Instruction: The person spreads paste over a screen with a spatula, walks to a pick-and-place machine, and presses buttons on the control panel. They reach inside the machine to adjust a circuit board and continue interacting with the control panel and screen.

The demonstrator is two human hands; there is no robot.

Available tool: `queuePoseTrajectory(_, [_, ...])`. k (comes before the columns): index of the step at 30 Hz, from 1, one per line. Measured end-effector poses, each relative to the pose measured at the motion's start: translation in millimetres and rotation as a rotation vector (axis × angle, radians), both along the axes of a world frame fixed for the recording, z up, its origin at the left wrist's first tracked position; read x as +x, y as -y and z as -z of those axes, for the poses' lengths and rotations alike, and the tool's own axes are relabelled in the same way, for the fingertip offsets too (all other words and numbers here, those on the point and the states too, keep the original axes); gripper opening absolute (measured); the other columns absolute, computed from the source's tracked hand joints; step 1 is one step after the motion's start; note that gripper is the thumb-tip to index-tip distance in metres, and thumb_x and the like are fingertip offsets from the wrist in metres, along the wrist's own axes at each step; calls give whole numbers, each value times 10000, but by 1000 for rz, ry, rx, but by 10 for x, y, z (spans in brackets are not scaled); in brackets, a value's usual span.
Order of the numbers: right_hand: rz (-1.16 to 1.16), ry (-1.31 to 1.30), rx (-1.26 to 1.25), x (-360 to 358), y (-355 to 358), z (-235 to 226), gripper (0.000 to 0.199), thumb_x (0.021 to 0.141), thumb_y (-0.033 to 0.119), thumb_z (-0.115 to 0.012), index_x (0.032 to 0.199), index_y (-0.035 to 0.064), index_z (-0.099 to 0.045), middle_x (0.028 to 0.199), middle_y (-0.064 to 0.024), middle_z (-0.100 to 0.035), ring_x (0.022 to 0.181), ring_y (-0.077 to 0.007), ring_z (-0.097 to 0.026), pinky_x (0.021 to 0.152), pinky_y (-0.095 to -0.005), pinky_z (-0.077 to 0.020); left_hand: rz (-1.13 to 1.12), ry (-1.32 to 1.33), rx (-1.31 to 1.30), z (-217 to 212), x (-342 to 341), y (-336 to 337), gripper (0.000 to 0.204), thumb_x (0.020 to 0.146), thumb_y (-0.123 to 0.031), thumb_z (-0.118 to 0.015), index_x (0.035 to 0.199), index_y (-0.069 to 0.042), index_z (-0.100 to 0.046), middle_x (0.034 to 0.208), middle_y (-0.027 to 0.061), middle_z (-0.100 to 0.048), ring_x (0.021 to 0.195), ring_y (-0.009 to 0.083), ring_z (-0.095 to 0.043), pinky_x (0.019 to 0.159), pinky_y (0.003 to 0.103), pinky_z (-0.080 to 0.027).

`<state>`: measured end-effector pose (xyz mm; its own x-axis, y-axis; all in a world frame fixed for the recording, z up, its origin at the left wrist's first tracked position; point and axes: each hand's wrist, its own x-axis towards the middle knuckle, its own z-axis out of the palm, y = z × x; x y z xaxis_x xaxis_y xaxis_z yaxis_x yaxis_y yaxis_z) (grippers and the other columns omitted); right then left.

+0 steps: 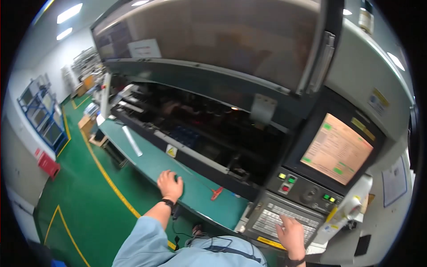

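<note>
We see a smooth, matt green ledge [151,162], a glossy tinted plastic hood [213,35], a grey plastic keyboard [278,220], painted metal housing [369,71], and a glossy green floor [84,196].

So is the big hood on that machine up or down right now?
Up. The hood is tilted above the dark machine interior, which lies exposed, while the left hand rests on the green ledge.

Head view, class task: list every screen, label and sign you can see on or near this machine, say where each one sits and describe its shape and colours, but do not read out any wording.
Monitor screen: right console above the keyboard, tilted rectangle, pale orange with green patches.
Warning label: machine's lower front rail, small white rectangle with yellow triangle.
Paper sheet: raised hood, upper left, white rectangle.
Yellow labels: grey housing, upper right, small rectangles.
</note>
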<state>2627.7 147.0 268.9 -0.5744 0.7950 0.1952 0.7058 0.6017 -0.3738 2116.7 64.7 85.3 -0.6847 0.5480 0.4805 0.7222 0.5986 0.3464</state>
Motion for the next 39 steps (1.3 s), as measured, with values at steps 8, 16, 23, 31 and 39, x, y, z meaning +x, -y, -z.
queuePoseTrajectory(8, [-101,-36,-163,-346,192,-158,211,870,119,-764,1051,21,-718,878,-165,-701,798,-395,-680,719,-496,-541,-48,47,-15,-6,-130,134,337,863,-290,-777,1133,-102,-702,1399,156,-615,1426,391,-476,1219,562,-318])
queuePoseTrajectory(16, [-287,-115,-192,-1502,286,-59,188,935,196,-759,983,20,-711,933,-216,-720,840,-444,-692,729,-515,-563,106,144,-18,-162,-104,206,353,851,-291,-801,1136,-108,-701,1395,165,-608,1440,411,-455,1225,582,-291])
queuePoseTrajectory(23, [-38,140,-362,-2332,365,1080,214,942,254,-752,968,50,-693,892,-198,-699,819,-435,-672,714,-521,-548,773,296,-64,-642,-1132,634,279,826,-216,-832,1053,-120,-702,1258,140,-664,1253,365,-617,1067,506,-484])
queuePoseTrajectory(31, [183,229,125,-2583,509,1491,127,929,218,-720,948,97,-686,826,-145,-628,784,-399,-625,674,-524,-515,752,14,4,-464,-2769,472,254,746,-181,-853,952,-124,-715,1049,61,-704,1020,292,-693,885,445,-553])
queuePoseTrajectory(39, [218,372,91,-2562,541,1535,131,930,199,-702,972,79,-669,875,-159,-625,816,-396,-622,700,-522,-514,791,72,22,-414,-2918,389,214,744,-184,-847,915,-135,-728,984,29,-694,958,258,-683,811,416,-541])
